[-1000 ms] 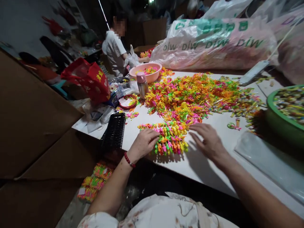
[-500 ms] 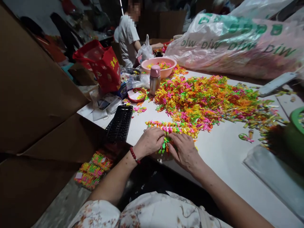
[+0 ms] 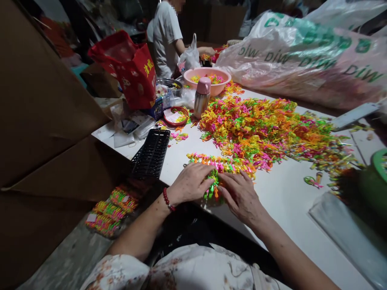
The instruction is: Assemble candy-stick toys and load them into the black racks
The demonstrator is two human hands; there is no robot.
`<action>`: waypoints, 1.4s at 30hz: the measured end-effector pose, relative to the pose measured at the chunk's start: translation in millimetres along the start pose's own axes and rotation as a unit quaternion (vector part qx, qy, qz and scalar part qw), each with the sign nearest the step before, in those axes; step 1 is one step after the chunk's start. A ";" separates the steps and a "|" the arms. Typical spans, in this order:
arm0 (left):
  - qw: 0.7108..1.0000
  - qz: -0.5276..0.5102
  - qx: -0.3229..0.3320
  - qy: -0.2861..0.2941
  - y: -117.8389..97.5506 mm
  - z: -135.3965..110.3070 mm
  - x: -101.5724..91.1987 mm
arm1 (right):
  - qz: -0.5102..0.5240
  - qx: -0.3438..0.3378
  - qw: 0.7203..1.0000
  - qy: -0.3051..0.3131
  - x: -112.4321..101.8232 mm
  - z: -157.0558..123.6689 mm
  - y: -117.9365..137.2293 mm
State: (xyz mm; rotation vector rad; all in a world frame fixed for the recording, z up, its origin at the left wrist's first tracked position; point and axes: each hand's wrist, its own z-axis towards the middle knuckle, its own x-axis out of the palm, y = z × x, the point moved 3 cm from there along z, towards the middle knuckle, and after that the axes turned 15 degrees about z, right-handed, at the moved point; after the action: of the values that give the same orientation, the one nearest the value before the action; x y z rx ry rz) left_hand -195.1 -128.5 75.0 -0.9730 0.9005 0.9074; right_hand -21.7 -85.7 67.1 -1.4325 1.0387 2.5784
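The left hand (image 3: 190, 183) and the right hand (image 3: 240, 197) meet at the near edge of the white table (image 3: 284, 201). Their fingers curl in from either side and squeeze a small bunch of neon plastic pieces (image 3: 213, 190), which sits on the table between them. A red bead bracelet (image 3: 167, 200) circles the left wrist.

Just beyond the fingertips lies a row of neon pieces (image 3: 222, 162), and farther back a broad loose heap (image 3: 263, 127) in yellow, orange, pink and green covers the middle of the table. To the left of the hands a black plastic tray (image 3: 151, 155) hangs over the table edge. Bundled packs (image 3: 110, 209) lie on the floor below it.

At the far left stand a steel flask with a pink cap (image 3: 202, 96), a pink basin (image 3: 208, 76) and a red bag (image 3: 133, 68). Another person in a white T-shirt (image 3: 165, 36) works behind them. A large printed plastic sack (image 3: 302, 60) lies along the far side, and a green basin (image 3: 377, 173) sits at the right edge.
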 end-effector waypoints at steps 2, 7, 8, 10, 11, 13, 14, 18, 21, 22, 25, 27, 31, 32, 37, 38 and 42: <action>1.000 -0.012 0.008 0.006 -0.4 -0.9 -2.1 | -0.005 0.004 1.000 0.010 0.8 0.0 -0.4; 0.998 -0.027 0.045 0.024 -6.0 0.9 -4.2 | 0.004 0.013 1.000 0.006 4.1 -0.7 -1.4; 0.998 -0.031 0.048 0.023 -7.0 1.8 -4.4 | 0.010 0.016 1.000 -0.003 4.8 -1.0 -1.5; 0.997 -0.036 0.058 0.025 -9.0 3.6 -5.1 | 0.020 0.019 0.999 -0.021 6.5 -1.5 -1.6; 0.997 -0.036 0.067 0.031 -10.1 4.6 -5.3 | 0.021 0.016 0.999 -0.031 7.2 -1.6 -1.5; 0.994 -0.027 0.090 0.048 -12.5 7.1 -5.6 | 0.017 0.006 0.998 -0.053 8.0 -1.3 -1.5; 0.993 -0.021 0.099 0.055 -13.5 8.7 -5.4 | 0.014 0.002 0.998 -0.066 7.9 -1.1 -1.6; 0.990 0.015 0.129 0.058 -16.7 15.8 -2.4 | 0.006 0.004 0.995 -0.101 7.3 -0.6 -2.8; 0.987 0.052 0.138 0.055 -18.6 19.5 1.7 | -0.004 0.006 0.993 -0.115 7.7 -1.5 -2.8; 0.987 0.064 0.138 0.057 -19.2 20.2 2.8 | -0.009 0.006 0.993 -0.117 8.0 -2.0 -2.7; 0.984 0.091 0.141 0.059 -21.2 20.8 5.1 | -0.018 0.007 0.994 -0.110 9.2 -3.0 -3.1; 0.983 0.101 0.142 0.054 -22.3 21.0 6.6 | -0.014 0.007 0.995 -0.096 10.4 -2.6 -4.2; 0.988 0.091 0.115 0.047 -21.6 24.3 12.4 | -0.025 0.008 0.997 -0.077 13.0 2.4 -8.4; 0.990 0.081 0.102 0.046 -20.9 25.7 13.6 | -0.030 0.010 0.997 -0.076 12.9 4.2 -9.8; 0.998 0.012 0.062 -0.009 -16.9 27.1 5.3 | 0.013 0.014 0.997 -0.079 -0.2 6.6 -12.7; 0.998 0.012 0.054 -0.032 -15.5 24.8 0.8 | 0.020 0.016 0.996 -0.086 -5.4 4.2 -12.0; 0.994 0.061 0.055 -0.078 -10.3 10.5 -13.1 | -0.033 0.028 0.995 -0.089 -20.0 -13.4 -8.1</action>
State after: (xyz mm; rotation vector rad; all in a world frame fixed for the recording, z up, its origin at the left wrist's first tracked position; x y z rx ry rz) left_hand -188.0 -124.5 92.9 -0.7486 0.8745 1.0111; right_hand 2.5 -80.9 73.1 -1.1787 1.0128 2.5517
